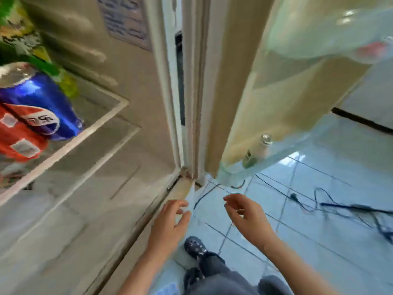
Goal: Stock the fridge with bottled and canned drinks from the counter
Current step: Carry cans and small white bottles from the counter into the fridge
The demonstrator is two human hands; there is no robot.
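Note:
The fridge stands open, its glass shelf at the left. On that shelf are a blue can, a red can and a green bottle behind them. A small bottle stands in the lower bin of the open door. My left hand hovers by the fridge's bottom front edge, fingers loosely curled, holding nothing. My right hand hangs beside it over the floor, also empty with relaxed fingers.
The fridge's lower interior lies below the shelf. The tiled floor carries dark cables at the right. My dark shoe and trouser leg are below my hands. The view is blurred.

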